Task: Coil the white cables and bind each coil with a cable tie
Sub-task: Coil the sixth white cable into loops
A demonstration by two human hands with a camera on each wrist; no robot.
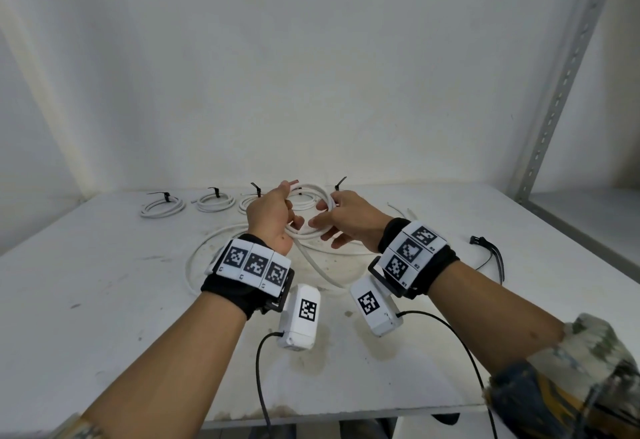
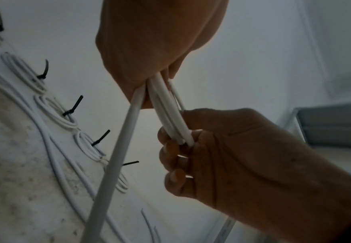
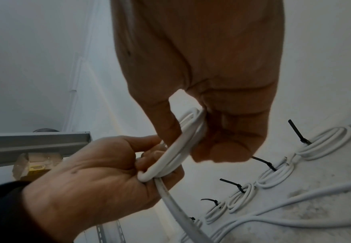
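Note:
A partly wound white cable coil [image 1: 313,211] is held above the table between both hands. My left hand [image 1: 277,210] grips its left side, fingers curled round the strands [image 3: 149,176]. My right hand [image 1: 334,222] pinches the right side [image 2: 183,136] between thumb and fingers. The cable's loose tail [image 1: 317,265] hangs from the left hand and loops across the table [image 1: 194,258]. Several finished coils [image 1: 162,206] bound with black ties [image 1: 212,192] lie in a row at the back. Spare black cable ties [image 1: 490,251] lie at the right.
The white table [image 1: 104,317] is stained, and its front edge is close to me. A wall rises right behind the row of coils. A perforated metal upright [image 1: 554,99] stands at the back right. Two short cable ends [image 1: 401,211] lie right of my hands.

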